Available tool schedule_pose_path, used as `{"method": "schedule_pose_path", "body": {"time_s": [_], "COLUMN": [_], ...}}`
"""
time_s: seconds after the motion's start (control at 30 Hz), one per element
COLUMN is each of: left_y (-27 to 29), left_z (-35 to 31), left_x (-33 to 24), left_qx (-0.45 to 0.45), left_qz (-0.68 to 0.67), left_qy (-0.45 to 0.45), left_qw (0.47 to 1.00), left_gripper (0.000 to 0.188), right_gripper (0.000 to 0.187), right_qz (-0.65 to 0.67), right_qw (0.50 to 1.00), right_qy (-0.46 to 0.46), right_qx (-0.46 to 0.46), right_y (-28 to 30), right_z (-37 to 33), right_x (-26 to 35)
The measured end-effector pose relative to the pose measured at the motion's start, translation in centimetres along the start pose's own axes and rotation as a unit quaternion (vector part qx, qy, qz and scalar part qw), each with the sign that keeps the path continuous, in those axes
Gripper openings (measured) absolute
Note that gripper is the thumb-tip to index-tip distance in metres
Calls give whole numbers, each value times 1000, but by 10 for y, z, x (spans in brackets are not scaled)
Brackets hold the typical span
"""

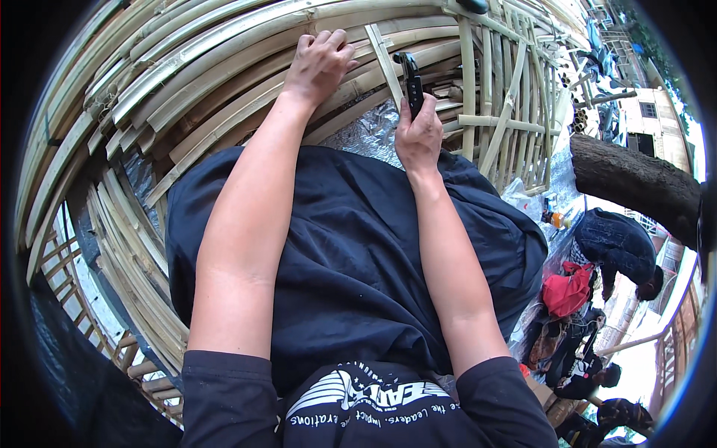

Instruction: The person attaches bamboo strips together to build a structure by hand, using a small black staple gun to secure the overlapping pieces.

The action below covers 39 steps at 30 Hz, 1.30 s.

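Note:
My left hand (323, 63) rests on the long split bamboo strips (224, 56), its fingers curled in. Whatever those fingers close on is hidden beneath them. To the right, my right hand (420, 136) grips a black tool (413, 88) with a riveted handle and a curved dark head pointing away from me. Its exact kind does not show clearly. Just left of this tool, a short flat piece of bamboo (383, 61) slants across the strips, its lower end close to my right thumb.
A bamboo lattice frame (508, 123) stands at the right. Silvery sheeting (366, 134) lies under the strips. More bamboo strips (127, 239) are stacked at left. Farther right are a thick trunk (635, 179), a bending person (616, 243) and a red bag (566, 291).

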<state>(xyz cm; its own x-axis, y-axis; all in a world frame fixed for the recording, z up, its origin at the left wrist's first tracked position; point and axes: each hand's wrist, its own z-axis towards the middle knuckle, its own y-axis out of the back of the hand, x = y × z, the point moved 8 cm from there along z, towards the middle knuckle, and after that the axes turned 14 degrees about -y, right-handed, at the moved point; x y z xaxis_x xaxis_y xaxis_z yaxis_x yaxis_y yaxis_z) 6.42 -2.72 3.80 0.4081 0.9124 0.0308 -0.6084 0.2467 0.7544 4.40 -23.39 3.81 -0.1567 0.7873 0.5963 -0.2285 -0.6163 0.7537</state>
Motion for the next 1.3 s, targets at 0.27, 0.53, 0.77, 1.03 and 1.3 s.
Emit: {"method": "schedule_pose_path", "body": {"time_s": [0.27,0.53,0.77,1.03,1.3], "left_y": [-9,-5,-5,-18,-21], "left_z": [-4,-2,4,12,10], "left_x": [0,1,1,3,5], "left_qx": [49,4,1,48,58], "left_qz": [-12,-6,15,38,19], "left_qy": [21,6,14,-20,-10], "left_qw": [998,1000,1000,998,998], "left_gripper": [23,25,42,51,47], "right_gripper": [27,25,25,22,23], "right_qz": [-21,-2,-36,4,100], "right_qw": [1000,999,988,996,995], "right_qy": [-3,8,78,46,12], "right_qx": [-6,-42,-126,-77,-15], "right_y": [-2,4,17,1,-3], "right_z": [-6,-7,2,10,16], "right_x": [-10,-8,11,10,14]}}
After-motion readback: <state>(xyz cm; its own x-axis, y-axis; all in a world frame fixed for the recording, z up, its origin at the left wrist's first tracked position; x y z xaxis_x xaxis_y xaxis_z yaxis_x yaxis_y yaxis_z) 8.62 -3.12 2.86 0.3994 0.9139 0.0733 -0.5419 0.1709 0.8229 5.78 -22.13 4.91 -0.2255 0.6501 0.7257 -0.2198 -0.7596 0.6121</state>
